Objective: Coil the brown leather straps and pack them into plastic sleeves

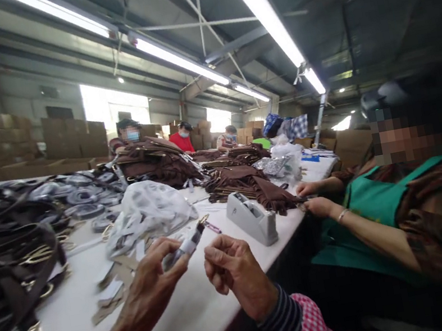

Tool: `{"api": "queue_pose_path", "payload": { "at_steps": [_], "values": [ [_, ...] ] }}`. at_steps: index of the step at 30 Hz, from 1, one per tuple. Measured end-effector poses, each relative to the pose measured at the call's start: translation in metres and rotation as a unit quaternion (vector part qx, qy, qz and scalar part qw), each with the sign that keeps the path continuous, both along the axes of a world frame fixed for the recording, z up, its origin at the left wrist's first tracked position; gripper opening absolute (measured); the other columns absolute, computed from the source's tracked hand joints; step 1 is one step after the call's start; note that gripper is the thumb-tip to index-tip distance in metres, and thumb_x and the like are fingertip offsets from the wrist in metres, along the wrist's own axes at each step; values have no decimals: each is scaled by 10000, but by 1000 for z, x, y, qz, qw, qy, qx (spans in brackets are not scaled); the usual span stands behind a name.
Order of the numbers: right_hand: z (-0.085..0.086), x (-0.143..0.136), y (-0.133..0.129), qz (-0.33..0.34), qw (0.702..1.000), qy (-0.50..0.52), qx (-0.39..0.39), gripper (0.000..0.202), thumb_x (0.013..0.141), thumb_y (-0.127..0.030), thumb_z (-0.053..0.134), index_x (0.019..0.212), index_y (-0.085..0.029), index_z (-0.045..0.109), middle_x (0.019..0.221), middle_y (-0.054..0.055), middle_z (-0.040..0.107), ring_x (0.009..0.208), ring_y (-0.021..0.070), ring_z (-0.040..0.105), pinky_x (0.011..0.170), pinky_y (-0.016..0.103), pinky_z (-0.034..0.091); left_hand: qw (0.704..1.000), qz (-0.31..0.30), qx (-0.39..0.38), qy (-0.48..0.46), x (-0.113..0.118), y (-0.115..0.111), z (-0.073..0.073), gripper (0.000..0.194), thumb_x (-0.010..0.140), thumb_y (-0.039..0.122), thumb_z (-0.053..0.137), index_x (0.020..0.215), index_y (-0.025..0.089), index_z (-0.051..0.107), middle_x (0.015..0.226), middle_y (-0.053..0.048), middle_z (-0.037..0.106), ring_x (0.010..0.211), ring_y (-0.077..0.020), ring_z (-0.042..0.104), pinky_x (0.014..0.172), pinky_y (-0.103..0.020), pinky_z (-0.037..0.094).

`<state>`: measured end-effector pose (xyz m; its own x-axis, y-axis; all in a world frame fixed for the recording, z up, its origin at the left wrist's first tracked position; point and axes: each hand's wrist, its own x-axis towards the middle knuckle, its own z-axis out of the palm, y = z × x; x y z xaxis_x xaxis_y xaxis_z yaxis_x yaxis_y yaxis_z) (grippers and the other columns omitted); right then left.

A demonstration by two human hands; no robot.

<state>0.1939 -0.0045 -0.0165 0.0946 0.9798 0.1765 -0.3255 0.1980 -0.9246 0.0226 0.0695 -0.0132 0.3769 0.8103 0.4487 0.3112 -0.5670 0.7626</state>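
My left hand (151, 280) is closed around a rolled strap (188, 245) with a pale wrap about it and gold-coloured metal at its far end. Just to the right, my right hand (237, 271) is held up in a pinch, fingers curled in; whatever may be between them is too small to make out. Beyond it a grey tape dispenser (252, 220) stands on the white table (167, 323). A small pinkish item (214, 228) lies behind the strap's metal end. Cardboard pieces and paper tags (112, 290) lie left of my left wrist.
Dark straps with metal rings (21, 269) heap up at left, with wrapped coils (81, 198) behind. A white plastic bag (148, 215) sits mid-table, near stacked brown fabric pieces (152, 163). A co-worker in a green apron (369, 208) handles brown fabric at right; others sit farther back.
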Motion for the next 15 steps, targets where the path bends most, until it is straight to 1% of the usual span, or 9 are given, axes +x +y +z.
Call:
{"api": "queue_pose_path", "payload": {
  "at_steps": [3,6,8,11,13,15],
  "values": [
    [0,-15,8,-26,999,-18,19,375,778,-460,805,738,-158,586,606,-14,626,389,46,452,354,163,295,999,-21,16,-23,4,-5,3,356,902,528,563,822,206,691,911,-44,665,873,-232,582,768,-325,433],
    [-3,-16,17,-59,998,-34,11,387,758,-466,811,723,-162,576,583,-21,614,377,45,435,345,163,275,999,-23,11,-24,3,-8,5,338,902,496,554,799,198,676,926,-56,656,880,-234,570,757,-333,413],
    [-5,-15,22,-71,996,-48,-2,399,751,-473,814,704,-163,568,567,-20,609,371,43,425,340,163,252,999,-19,14,-25,3,-9,7,309,881,465,554,775,196,662,927,-65,649,899,-243,560,785,-344,414],
    [-8,-12,28,-62,996,-55,-19,416,736,-480,827,690,-164,561,564,-17,614,366,41,422,334,161,228,999,-12,23,-26,3,-11,11,279,847,442,550,751,196,641,901,-67,634,915,-251,548,828,-358,417],
    [-11,-10,30,-45,997,-48,-27,425,721,-483,839,689,-164,561,565,-19,615,359,39,419,329,161,212,1000,-8,18,-22,2,-12,14,285,833,456,554,739,197,629,868,-56,619,884,-245,541,801,-353,415],
    [-14,-9,31,-32,998,-45,-27,432,719,-491,844,694,-165,562,566,-19,616,352,40,417,324,163,197,1000,-15,-8,-23,1,-12,15,308,827,483,565,719,198,610,813,-35,596,822,-226,527,749,-339,407]
  ]
}}
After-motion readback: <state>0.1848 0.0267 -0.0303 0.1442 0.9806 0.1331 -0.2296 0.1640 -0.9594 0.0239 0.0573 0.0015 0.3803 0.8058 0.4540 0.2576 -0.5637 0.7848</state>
